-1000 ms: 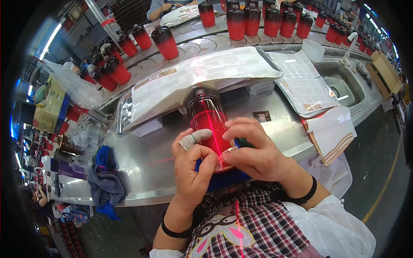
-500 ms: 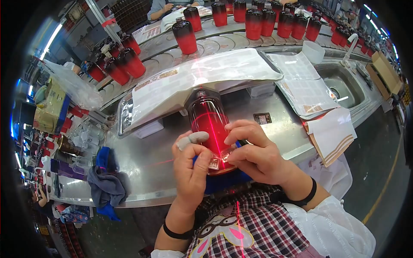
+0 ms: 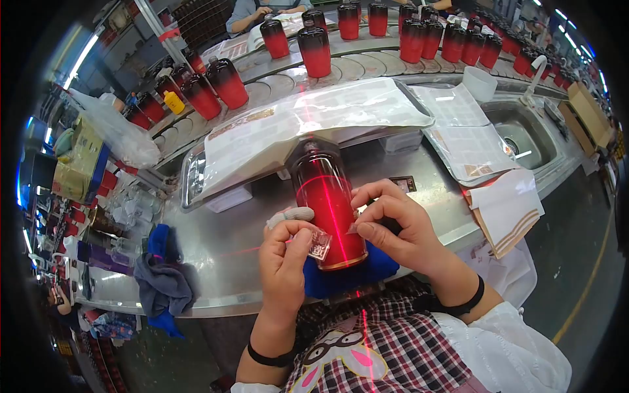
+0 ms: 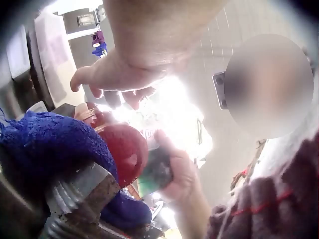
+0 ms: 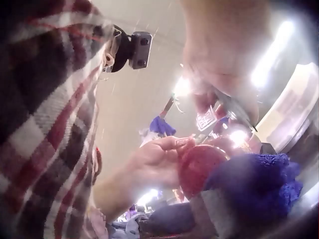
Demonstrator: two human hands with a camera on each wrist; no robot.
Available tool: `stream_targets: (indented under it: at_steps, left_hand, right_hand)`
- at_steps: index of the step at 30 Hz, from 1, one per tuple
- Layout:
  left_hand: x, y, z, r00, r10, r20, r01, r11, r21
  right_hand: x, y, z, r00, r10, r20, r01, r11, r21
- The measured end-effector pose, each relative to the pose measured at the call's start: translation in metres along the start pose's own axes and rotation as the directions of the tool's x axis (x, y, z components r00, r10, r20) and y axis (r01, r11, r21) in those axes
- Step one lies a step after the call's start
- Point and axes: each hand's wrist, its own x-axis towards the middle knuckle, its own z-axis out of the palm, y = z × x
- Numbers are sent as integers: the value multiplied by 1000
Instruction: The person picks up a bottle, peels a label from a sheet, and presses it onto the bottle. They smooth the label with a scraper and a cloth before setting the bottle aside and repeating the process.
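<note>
A red bottle with a dark shoulder [image 3: 327,203] lies on its side on a blue cloth [image 3: 383,265], base toward the person. My left hand [image 3: 285,259] pinches a small clear square label with printed characters [image 3: 319,245] between thumb and forefinger, beside the bottle's lower end. A knitted cover [image 3: 295,214] wraps one left finger. On the bottle's other side, my right hand [image 3: 396,223] pinches a small clear piece [image 3: 352,229], which shows as a printed label [image 5: 205,118] in the right wrist view. A dark pointed tool [image 5: 237,110] sits within the right hand.
Red laser lines cross the bottle. Beyond it stands a sheet-covered tray [image 3: 314,108], then a conveyor [image 3: 360,67] bearing several red-and-black bottles. At right are a sink [image 3: 524,134] and a folded cloth [image 3: 501,206]; a grey cloth [image 3: 164,281] hangs at the table's left edge.
The hands, close together over the bottle's lower end before, have drawn apart, and the label in the left hand now shows more fully. Bottles on the conveyor have shifted right.
</note>
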Motion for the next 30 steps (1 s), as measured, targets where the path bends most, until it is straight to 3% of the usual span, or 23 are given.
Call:
stream_targets:
  at_steps: [3, 4, 5, 6, 9, 10, 14, 18, 21, 27, 30]
  left_hand:
    - [0, 1, 3, 997, 27, -72, -25, 1000, 18]
    - [1, 3, 5, 968, 235, -85, -197, 926, 322]
    - [1, 7, 6, 902, 430, -36, -327, 735, 594]
    - [1, 10, 7, 808, 585, 71, -397, 451, 799]
    - [-10, 4, 14, 724, 582, 370, -539, 143, 830]
    - [-13, -5, 11, 728, 534, 431, -568, 115, 815]
    - [-16, 10, 7, 787, 481, 387, -570, 325, 755]
    - [-10, 17, 2, 927, 358, 114, -358, 749, 558]
    - [-1, 30, -1, 961, 216, 174, -274, 835, 477]
    - [1, 23, 11, 980, 171, 100, -195, 922, 334]
    - [2, 22, 9, 971, 209, 119, -239, 902, 360]
  right_hand:
    - [1, 3, -2, 999, 44, -19, -43, 998, 50]
    - [0, 5, -1, 999, 50, -22, -49, 997, 57]
    - [0, 6, -2, 998, 56, -24, -55, 996, 67]
    - [1, 5, -2, 999, 36, -28, -35, 998, 43]
    - [3, 4, -5, 997, -68, -25, 67, 997, -43]
    - [5, 5, -6, 991, -131, -19, 129, 988, -84]
    - [9, 5, -10, 942, -335, 19, 329, 910, -253]
    - [13, -6, -12, 869, -492, 49, 471, 793, -386]
    - [17, -8, -8, 807, -585, 78, 553, 703, -448]
    - [14, -7, 1, 806, -579, 123, 565, 690, -452]
    - [10, -7, -6, 925, -375, 55, 377, 894, -243]
